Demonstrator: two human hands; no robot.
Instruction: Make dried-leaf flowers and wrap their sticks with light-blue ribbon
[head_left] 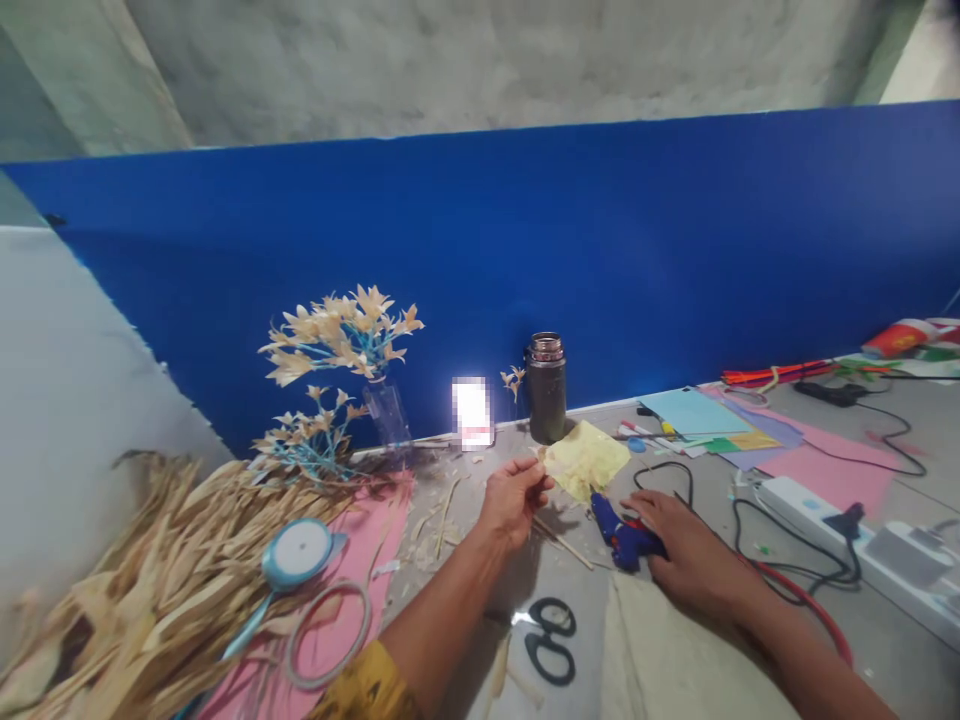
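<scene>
My left hand [514, 497] is raised a little above the table and pinches the edge of a pale yellow husk piece [586, 460]. My right hand [686, 550] lies lower on the table, fingers curled over the handle of a blue glue gun [622, 535] whose nozzle points toward the husk. A thin wooden stick [562, 543] lies between the two hands. Black scissors [551, 640] rest on the table near my left forearm.
A heap of dried husk leaves [142, 590] fills the left. Ribbon spool [298, 553], tape ring [330, 620], vase of husk flowers [352, 345], dark flask [546, 388], coloured paper sheets [720, 420], power strip with cables [817, 505] and a blue partition [600, 240] surround the work spot.
</scene>
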